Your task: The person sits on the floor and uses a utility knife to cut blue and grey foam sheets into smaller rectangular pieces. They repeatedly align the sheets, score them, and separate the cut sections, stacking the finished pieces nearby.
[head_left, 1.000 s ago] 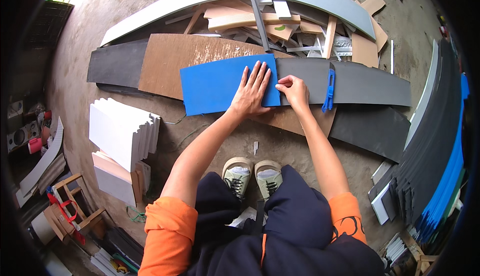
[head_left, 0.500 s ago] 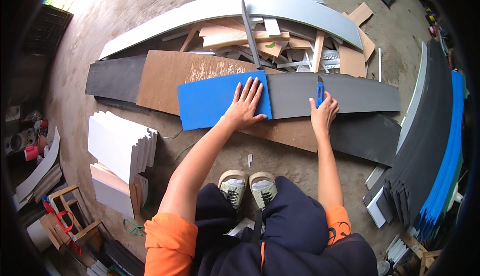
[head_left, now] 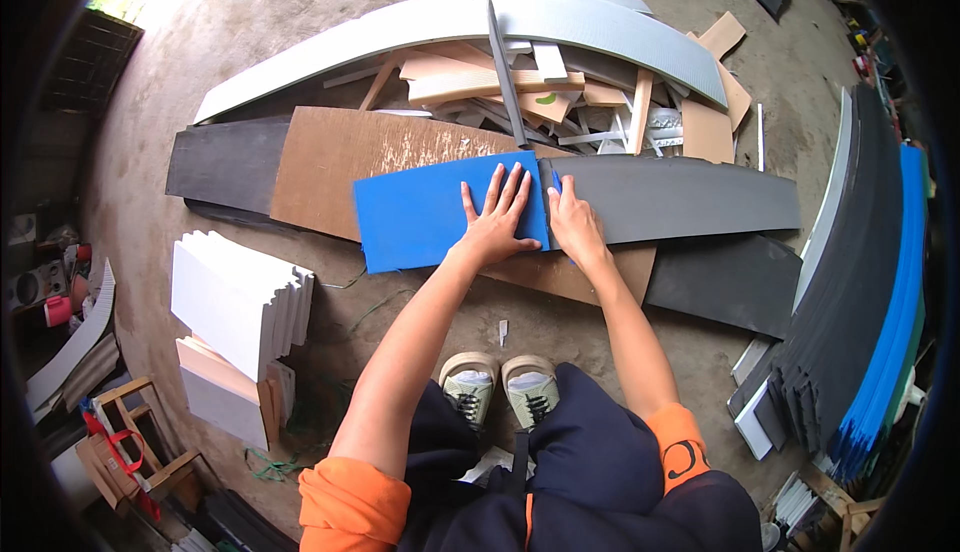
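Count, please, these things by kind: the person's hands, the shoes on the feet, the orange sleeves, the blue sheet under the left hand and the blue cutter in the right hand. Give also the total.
Left hand and right hand: 2
Left shoe and right shoe: 2
Left orange sleeve and right orange sleeve: 2
Blue sheet: 1
Blue cutter: 1
Total: 8

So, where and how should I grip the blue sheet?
Probably pinch the blue sheet by its near left corner, from the person's side: that corner seems to jut past the brown board, leaving room beneath. The left hand lies flat toward the other end.
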Motion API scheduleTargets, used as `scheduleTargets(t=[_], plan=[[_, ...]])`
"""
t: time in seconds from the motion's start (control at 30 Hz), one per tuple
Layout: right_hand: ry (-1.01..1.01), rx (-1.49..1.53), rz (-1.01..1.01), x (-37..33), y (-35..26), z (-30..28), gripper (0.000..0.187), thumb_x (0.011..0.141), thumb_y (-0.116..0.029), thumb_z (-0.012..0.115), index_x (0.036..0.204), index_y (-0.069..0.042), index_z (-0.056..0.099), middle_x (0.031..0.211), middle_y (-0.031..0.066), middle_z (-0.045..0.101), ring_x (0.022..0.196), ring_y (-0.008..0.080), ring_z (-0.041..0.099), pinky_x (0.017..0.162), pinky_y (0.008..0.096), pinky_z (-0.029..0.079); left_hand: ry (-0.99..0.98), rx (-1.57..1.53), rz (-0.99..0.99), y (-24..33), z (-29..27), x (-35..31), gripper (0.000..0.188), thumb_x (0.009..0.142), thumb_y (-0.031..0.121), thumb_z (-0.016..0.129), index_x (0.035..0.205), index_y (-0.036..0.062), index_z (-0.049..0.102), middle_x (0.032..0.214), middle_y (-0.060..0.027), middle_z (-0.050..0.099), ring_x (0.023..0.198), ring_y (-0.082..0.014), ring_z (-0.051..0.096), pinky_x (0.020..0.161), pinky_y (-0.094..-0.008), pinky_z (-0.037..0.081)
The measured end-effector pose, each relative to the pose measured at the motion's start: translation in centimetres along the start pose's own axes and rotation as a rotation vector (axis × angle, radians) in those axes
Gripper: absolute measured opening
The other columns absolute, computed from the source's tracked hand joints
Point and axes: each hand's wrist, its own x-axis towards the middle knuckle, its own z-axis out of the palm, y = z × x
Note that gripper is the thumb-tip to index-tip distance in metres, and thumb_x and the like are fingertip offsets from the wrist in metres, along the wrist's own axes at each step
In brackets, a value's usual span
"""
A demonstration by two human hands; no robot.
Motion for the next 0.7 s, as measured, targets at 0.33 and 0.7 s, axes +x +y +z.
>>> scheduleTargets(t=[0.33,0.7], plan=[[0.039,-0.192,-0.035,1.7,-2.4,0.9,0.030,0.089,-0.023,0.036,0.101,0.004,0.042,0.073,0.0263,0.060,0.074,0.0410,0.060,0.066,0.0507,0.047,0.033,-0.029,0.008,-0.2,0.2,0.0,0.109,0.061,0.055,0.065,0.140,0.0121,0.004,0.146,-0.0059,-0.001,0.134,-0.0240,-0.008,0.093,-0.0658,-0.012],[-0.176,-0.164,0.122,2.7,-2.1,0.4,0.029,0.088,-0.023,0.034,0.101,0.002,0.043,0.093,0.0295,0.057,0.092,0.0441,0.054,0.081,0.0514,0.042,-0.022,-0.028,-0.062,0.7,-0.4,0.2,0.109,0.061,0.052,0.068,0.140,0.0126,0.003,0.146,-0.0022,-0.002,0.134,-0.0217,-0.008,0.095,-0.0649,-0.010]])
